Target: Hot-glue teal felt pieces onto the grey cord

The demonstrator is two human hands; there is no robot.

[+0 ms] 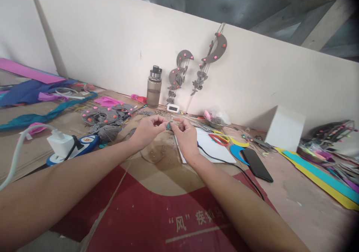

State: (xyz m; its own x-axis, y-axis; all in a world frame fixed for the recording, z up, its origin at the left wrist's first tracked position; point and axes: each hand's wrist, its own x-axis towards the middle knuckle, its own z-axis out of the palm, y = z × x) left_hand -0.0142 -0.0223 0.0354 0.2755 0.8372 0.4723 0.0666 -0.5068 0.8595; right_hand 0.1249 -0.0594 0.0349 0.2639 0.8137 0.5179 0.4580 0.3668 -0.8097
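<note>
My left hand [153, 129] and my right hand [185, 134] meet above the cardboard, fingertips pinched from both sides on a small teal piece [168, 125]. Its exact kind is too small to make out. Beneath my right hand lies a white pad [214, 149], with red-handled scissors [219, 138] on its far part. A black cable [232, 164] runs from near my right wrist toward the right forearm. Left of my left hand sit grey crescent ornaments [98, 115] dotted with pink and orange balls.
A water bottle [154, 87] and a small white digital clock [173, 108] stand by the wall. Grey moon garlands [215, 50] hang there. A phone [256, 165] lies right, near teal and yellow strips [322, 177]. A power strip with a white charger [60, 144] sits left.
</note>
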